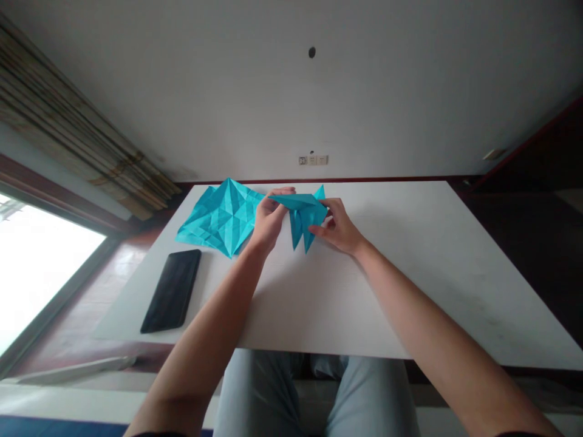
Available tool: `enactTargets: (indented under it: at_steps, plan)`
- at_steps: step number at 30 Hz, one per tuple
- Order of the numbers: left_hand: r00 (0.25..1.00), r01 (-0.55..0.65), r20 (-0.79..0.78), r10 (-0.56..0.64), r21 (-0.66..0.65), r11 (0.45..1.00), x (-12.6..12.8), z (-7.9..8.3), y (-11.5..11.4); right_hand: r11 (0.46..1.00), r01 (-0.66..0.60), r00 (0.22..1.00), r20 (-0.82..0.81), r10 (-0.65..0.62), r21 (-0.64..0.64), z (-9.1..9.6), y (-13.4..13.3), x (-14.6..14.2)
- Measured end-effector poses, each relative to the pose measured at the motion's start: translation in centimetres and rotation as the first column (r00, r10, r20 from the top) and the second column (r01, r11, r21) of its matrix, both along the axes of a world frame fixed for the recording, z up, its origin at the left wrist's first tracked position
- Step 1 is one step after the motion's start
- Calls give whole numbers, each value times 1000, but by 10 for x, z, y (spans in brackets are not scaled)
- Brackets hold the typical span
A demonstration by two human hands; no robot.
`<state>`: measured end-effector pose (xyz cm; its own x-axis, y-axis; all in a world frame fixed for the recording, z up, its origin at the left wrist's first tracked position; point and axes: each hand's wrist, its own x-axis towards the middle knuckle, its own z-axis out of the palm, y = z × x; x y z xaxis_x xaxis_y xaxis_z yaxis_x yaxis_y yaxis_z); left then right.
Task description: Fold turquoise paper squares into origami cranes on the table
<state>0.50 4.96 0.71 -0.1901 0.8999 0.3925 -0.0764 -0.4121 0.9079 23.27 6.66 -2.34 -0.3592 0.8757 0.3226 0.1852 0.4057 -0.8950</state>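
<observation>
A turquoise folded paper figure [306, 209] with several pointed flaps is held up over the white table [328, 303]. My left hand [270, 217] pinches its long left point between thumb and fingers. On the other side, my right hand [339, 228] grips the figure's right end, thumb in front and fingers behind. Two of its points hang downward between the hands, and one sticks up at the upper right. Creased turquoise paper sheets [223, 218] lie spread on the table just left of my left hand, partly covered by it.
A black phone-like slab [171, 291] rests near the table's left edge. Behind the table stands a grey wall with sockets [313, 160]. A curtain [91, 139] and a bright window [40, 267] are at the left. My legs are under the table's front edge.
</observation>
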Motion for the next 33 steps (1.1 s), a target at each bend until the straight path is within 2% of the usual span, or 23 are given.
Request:
enactTargets:
  at_steps: [4,8,11,13,17,20,23,25,29,33]
  plan:
    - [999,26,-43,-27,-18,999,6,7,-7,981,82,991,90,-100,178,-7,-4,-3]
    - [999,25,-31,-25,-1,1000,8,7,-8,923,141,974,116,-194,359,-3,-8,-4]
    - [999,-24,-27,24,16,1000,7,4,-7,874,118,971,127,-200,471,6,-14,-7]
    - [998,-57,-31,57,8,998,6,4,-6,863,86,972,149,-183,498,12,-19,-8]
    - [989,-133,-61,133,7,991,5,5,-5,864,98,964,167,-205,494,23,-24,-6]
    - [979,-185,-77,188,44,982,4,8,-5,845,158,944,172,-280,511,25,-23,-3]
    - [978,-189,-78,196,84,978,3,10,-4,824,214,924,167,-345,525,25,-21,-1]
    - [981,-176,-70,183,97,980,2,11,-4,827,240,930,123,-345,509,27,-19,-1]
    - [982,-178,-49,183,98,979,0,10,-3,860,307,945,-26,-325,408,33,-17,1]
    - [979,-202,-29,203,27,979,-6,9,0,920,328,942,-148,-302,212,39,-17,1]
